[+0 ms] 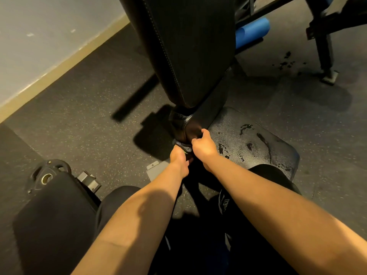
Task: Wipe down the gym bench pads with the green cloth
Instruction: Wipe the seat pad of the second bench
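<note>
Wet seat pad (234,124), left fingers (177,151) curled round green cloth (184,147) — right fingers (196,143) curled, hold unclear

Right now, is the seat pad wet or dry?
Wet: dark liquid drops and streaks lie on the seat pad, beside the right hand.

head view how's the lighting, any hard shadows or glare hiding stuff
Head view: warm, dim light; the back pad throws a hard shadow onto the floor; the seat pad shows a soft sheen around dark wet patches; the cloth in the left hand sits in shadow, its green barely visible.
</note>
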